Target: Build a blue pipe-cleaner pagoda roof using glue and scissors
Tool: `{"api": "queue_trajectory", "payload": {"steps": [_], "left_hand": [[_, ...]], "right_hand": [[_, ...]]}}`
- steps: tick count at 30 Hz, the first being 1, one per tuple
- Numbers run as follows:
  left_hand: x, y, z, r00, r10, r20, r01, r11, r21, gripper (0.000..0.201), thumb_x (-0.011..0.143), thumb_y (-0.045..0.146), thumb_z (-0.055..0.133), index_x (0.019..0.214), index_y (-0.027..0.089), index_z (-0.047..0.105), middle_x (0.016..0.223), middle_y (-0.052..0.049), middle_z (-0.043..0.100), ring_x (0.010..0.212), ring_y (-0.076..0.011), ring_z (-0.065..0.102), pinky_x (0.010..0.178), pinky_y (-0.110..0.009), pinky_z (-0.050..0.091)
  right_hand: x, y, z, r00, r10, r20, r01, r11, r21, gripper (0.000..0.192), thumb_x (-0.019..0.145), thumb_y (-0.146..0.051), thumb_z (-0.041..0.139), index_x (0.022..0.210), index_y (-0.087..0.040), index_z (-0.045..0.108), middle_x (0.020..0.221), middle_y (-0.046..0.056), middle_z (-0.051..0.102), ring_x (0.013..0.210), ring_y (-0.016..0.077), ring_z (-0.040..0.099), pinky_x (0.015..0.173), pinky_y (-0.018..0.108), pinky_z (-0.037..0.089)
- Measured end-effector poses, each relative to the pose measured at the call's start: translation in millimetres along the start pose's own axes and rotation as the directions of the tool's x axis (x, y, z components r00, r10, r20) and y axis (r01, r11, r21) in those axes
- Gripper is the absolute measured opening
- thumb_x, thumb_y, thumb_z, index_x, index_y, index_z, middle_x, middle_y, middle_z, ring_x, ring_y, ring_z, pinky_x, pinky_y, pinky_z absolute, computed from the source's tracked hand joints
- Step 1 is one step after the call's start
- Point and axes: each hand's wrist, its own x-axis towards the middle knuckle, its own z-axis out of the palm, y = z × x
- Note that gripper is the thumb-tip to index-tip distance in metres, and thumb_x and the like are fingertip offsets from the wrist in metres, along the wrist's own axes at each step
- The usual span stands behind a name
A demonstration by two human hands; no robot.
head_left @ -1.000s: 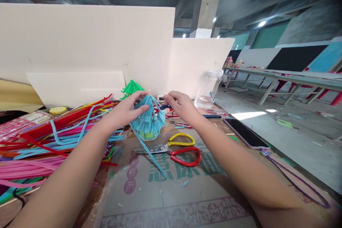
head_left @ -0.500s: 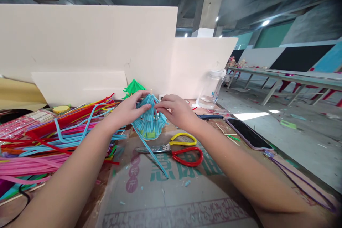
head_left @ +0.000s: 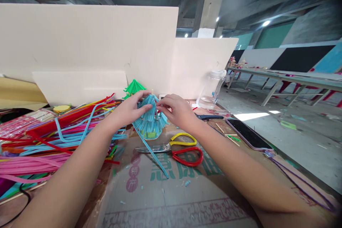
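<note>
Blue pipe-cleaner cone (head_left: 149,123) is held upright at frame centre, above the printed cardboard sheet (head_left: 173,192). Left hand (head_left: 128,110) is closed on the cone's upper left side, fingertips at its tip. Right hand (head_left: 177,112) is pinched on strands near the top, at 3 o'clock of the cone. One loose blue strand (head_left: 153,155) trails down toward 5 o'clock. Scissors (head_left: 176,149) with yellow and red handles lie just below the cone. Pipe-cleaner pile (head_left: 53,135) is spread at 9 o'clock; phone (head_left: 247,133) at 3 o'clock; green umbrella (head_left: 133,87) behind at 11 o'clock.
</note>
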Motion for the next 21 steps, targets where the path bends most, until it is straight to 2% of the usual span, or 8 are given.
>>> {"api": "queue_trajectory", "payload": {"steps": [3,5,8,10,15,21], "left_hand": [[0,1,-0.3,1.0,0.013,0.002,-0.013,1.0,-0.006,0.051,0.088,0.049,0.055,0.132,0.023,0.048,0.134,-0.008,0.056,0.124,-0.0247,0.052,0.104,-0.04,0.042],[0,0,-0.5,1.0,0.011,-0.003,-0.011,1.0,0.0,0.052,0.087,0.049,0.055,0.132,0.023,0.048,0.134,-0.008,0.056,0.124,-0.0249,0.052,0.103,-0.041,0.042],[0,-2,-0.7,1.0,0.004,-0.005,-0.004,1.0,0.006,0.05,0.087,0.047,0.055,0.13,0.022,0.049,0.132,-0.008,0.058,0.122,-0.0253,0.054,0.102,-0.041,0.043],[0,-2,-0.7,1.0,0.002,-0.004,-0.002,1.0,0.002,0.049,0.087,0.046,0.056,0.13,0.022,0.05,0.131,-0.009,0.058,0.12,-0.0253,0.055,0.101,-0.041,0.044],[0,1,-0.7,1.0,-0.013,-0.003,0.013,1.0,0.013,0.05,0.088,0.046,0.055,0.13,0.021,0.049,0.131,-0.009,0.058,0.121,-0.0249,0.054,0.102,-0.04,0.043],[0,1,-0.2,1.0,-0.006,-0.007,0.007,1.0,0.018,0.051,0.088,0.046,0.054,0.132,0.021,0.048,0.133,-0.009,0.057,0.122,-0.0247,0.053,0.103,-0.04,0.042]], "right_hand": [[2,-6,1,0.972,0.222,0.079,-0.229,0.968,0.104,0.009,0.086,-0.026,0.064,0.085,-0.017,0.067,0.078,0.001,0.06,0.072,0.0135,0.053,0.065,0.026,0.036],[2,-9,1,0.947,0.279,0.158,-0.301,0.943,0.144,0.009,0.083,-0.025,0.066,0.087,-0.017,0.064,0.077,-0.001,0.056,0.069,0.0125,0.051,0.062,0.025,0.035],[1,-11,0,0.932,0.269,0.244,-0.315,0.933,0.173,0.018,0.08,-0.022,0.066,0.096,-0.017,0.059,0.078,-0.003,0.052,0.068,0.0117,0.05,0.061,0.025,0.034],[0,-12,-1,0.929,0.264,0.259,-0.309,0.939,0.152,0.02,0.08,-0.022,0.065,0.098,-0.018,0.056,0.079,-0.003,0.051,0.069,0.0121,0.05,0.062,0.025,0.034],[-3,-16,3,0.935,0.285,0.21,-0.305,0.95,0.069,0.019,0.081,-0.025,0.063,0.097,-0.019,0.054,0.088,0.0,0.056,0.074,0.0142,0.05,0.063,0.026,0.033],[-4,-16,10,0.947,0.269,0.177,-0.281,0.958,0.05,0.019,0.083,-0.027,0.062,0.098,-0.019,0.054,0.093,0.003,0.058,0.078,0.0157,0.052,0.066,0.027,0.036]]}}
